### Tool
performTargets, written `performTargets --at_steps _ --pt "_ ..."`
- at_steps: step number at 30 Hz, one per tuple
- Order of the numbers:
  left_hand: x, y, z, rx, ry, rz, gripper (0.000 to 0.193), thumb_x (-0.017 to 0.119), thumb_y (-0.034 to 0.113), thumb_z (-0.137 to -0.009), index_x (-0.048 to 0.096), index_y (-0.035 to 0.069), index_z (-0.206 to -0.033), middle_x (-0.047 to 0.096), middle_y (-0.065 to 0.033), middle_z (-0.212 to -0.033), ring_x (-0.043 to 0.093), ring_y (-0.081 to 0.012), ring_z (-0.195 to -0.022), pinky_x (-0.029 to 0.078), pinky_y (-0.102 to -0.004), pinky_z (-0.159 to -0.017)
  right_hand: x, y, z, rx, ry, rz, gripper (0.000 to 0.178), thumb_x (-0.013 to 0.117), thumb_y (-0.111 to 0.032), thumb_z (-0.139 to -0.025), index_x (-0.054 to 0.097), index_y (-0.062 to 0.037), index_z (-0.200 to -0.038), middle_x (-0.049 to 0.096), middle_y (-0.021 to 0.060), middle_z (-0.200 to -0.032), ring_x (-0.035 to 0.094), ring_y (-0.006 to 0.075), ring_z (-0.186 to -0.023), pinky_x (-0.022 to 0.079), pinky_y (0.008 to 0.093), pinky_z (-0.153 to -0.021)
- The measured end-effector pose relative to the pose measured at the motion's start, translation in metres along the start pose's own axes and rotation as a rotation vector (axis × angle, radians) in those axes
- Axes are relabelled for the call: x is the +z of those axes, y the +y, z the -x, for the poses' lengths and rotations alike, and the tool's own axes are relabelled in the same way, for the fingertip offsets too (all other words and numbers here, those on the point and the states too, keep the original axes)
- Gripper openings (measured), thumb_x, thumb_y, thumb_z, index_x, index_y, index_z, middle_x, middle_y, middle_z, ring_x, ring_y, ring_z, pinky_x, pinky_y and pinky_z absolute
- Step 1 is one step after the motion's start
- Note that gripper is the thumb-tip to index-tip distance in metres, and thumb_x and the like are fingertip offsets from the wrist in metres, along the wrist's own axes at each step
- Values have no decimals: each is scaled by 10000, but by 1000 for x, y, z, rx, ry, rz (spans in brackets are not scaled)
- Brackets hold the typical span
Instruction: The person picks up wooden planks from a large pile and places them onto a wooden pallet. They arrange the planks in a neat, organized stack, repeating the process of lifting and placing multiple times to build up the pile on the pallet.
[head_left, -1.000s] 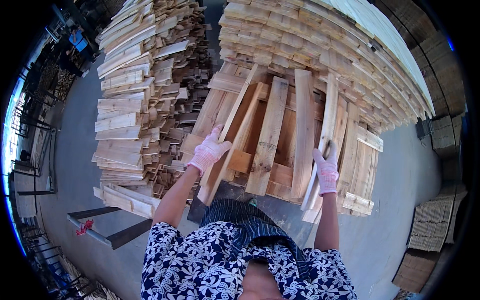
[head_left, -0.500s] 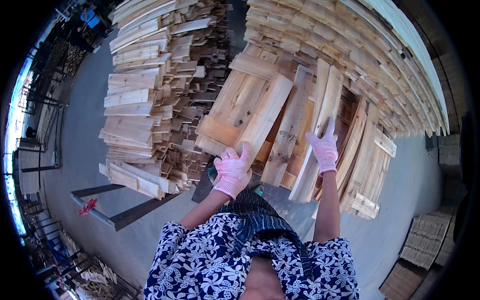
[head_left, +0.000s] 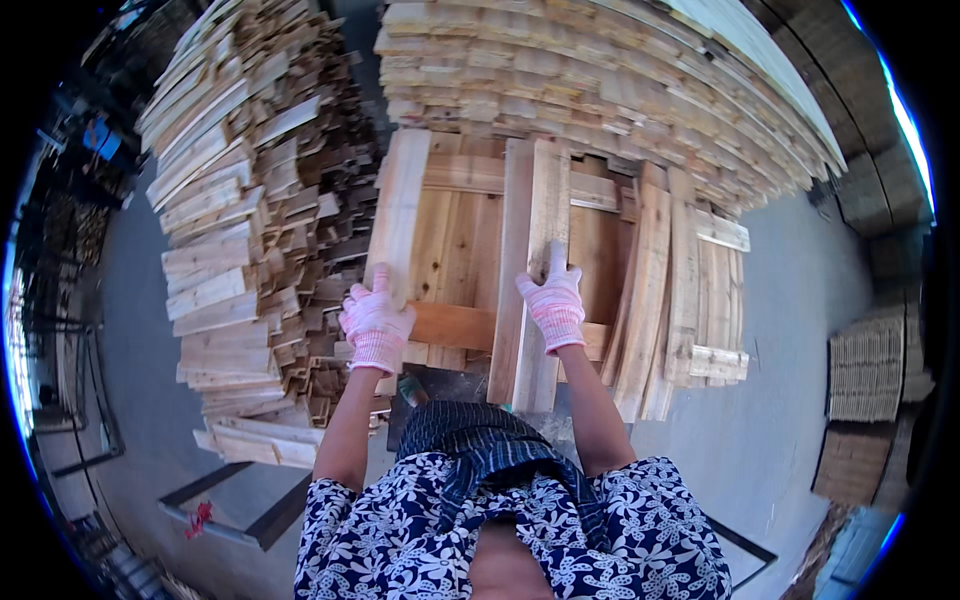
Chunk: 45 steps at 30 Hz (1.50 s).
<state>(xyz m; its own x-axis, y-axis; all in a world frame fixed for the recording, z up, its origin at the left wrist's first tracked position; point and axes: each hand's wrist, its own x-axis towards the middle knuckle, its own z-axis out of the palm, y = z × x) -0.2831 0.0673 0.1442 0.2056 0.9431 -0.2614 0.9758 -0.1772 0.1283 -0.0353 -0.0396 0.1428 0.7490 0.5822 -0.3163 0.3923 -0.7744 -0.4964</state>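
Observation:
Both my hands wear pink-and-white knitted gloves. My left hand grips the lower part of a pale wooden plank, fingers bent over its left edge and one finger along its face. That plank lies along the left side of a wooden panel made of boards with crosspieces. My right hand clasps another plank further right, with a finger pointing up its face and the thumb at its left edge. Close against that one on the left lies a narrower plank. An orange-brown crosspiece shows between my hands.
Loose planks and a slatted panel lie to the right. A tall stack of boards rises behind, and a heap of short boards stands left. A metal frame with a red tie is on the floor at lower left.
The view has turned, and the panel now looks nearly straight. The left plank has shifted to the panel's left side, opening a wider gap to the plank under my right hand.

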Motion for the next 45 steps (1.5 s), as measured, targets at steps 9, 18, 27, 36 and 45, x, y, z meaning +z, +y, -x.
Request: performTargets --at_steps 9,18,27,36,45 --pt "10 54 -5 445 200 300 770 739 412 -849 420 191 -1514 469 -308 -1420 538 -459 -1253 469 -530 -1032 -105 152 -5 284 293 422 875 759 -422 -809 347 -230 -1556 483 261 -1356 522 472 -1249 476 558 -1018" --pt "104 175 -36 202 -262 892 793 608 426 -976 244 92 -1598 466 -302 -1468 516 -448 -1327 428 -528 -1094 -87 174 -25 215 285 274 937 813 -420 -765 374 -249 -1575 498 274 -1321 495 464 -1283 441 517 -1078" --pt "77 98 -61 113 -202 928 743 605 397 -982 311 85 -1588 495 -277 -1441 539 -417 -1306 437 -481 -1094 -27 43 -27 -42 73 58 939 793 -444 -773 355 -224 -1574 482 320 -1396 523 479 -1280 466 541 -1052" --pt "27 28 -76 100 588 343 588 638 400 -942 505 74 -1412 575 -222 -1235 573 -409 -1125 461 -536 -996 21 24 -36 -32 52 120 872 679 -499 -906 261 -195 -1608 398 363 -1434 566 523 -1222 484 529 -1030" --pt "32 -29 -120 -25 -366 675 844 410 632 -997 239 75 -1609 556 -273 -1444 552 -425 -1328 421 -483 -1102 104 -66 -11 -148 62 48 855 672 -504 -914 286 -181 -1605 399 359 -1427 564 516 -1230 490 539 -1014"
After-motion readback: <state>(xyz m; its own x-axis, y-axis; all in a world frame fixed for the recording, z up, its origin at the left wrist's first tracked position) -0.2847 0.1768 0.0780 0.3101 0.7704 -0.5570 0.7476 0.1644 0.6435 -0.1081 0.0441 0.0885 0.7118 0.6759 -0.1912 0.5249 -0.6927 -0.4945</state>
